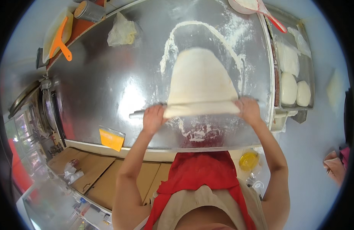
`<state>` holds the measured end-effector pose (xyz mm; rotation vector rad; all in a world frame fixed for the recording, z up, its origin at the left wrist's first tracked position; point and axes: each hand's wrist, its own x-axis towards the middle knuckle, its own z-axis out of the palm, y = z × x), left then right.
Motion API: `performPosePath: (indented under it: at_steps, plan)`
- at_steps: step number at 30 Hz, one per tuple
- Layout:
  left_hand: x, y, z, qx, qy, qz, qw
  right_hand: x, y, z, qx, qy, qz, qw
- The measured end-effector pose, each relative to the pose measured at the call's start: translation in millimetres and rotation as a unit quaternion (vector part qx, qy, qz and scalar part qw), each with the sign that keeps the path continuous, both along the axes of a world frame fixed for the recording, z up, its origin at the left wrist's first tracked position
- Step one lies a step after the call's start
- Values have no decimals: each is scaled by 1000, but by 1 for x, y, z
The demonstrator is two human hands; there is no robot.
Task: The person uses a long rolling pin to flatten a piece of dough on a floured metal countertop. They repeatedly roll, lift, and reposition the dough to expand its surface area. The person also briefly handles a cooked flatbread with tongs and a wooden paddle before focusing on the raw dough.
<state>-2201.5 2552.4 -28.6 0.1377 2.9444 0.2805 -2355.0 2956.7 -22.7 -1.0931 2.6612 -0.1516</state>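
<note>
A broad sheet of dough (201, 77) lies on the metal worktop, rounded at its far end. Its near edge is wrapped around a rolling pin (136, 114), whose grey end sticks out at the left. My left hand (154, 118) grips the pin just left of the dough. At the dough's right edge, my right hand (248, 109) closes around the pin's other side, slightly blurred. Flour (197, 135) is scattered on the metal near me, and a curved line of flour runs around the dough's far end.
An orange-yellow dough scraper (111, 139) lies at the near edge, left. A crumpled plastic bag (121, 30) rests far left. At the far right sits a scoop with a red handle (276, 23). Beyond the right edge, a metal tray (311, 72) holds dough pieces (288, 88).
</note>
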Motion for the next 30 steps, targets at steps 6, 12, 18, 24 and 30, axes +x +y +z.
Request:
performPosePath:
  at_steps: [6,12,18,24,30]
  plan:
    - [44,50,27,0,21,77,997,56,-1,33,43,-101,-50,993]
    - [35,154,23,93,-52,7,994,118,-80,35,-89,-101,-105,985]
    - [-95,138,7,28,63,122,990,23,-144,5,-67,-48,-195,977]
    - [-122,83,15,-20,2,105,994,-35,-136,17,-80,74,-104,989]
    - [-89,26,10,-87,-8,153,984,-23,-87,22,23,60,-127,990]
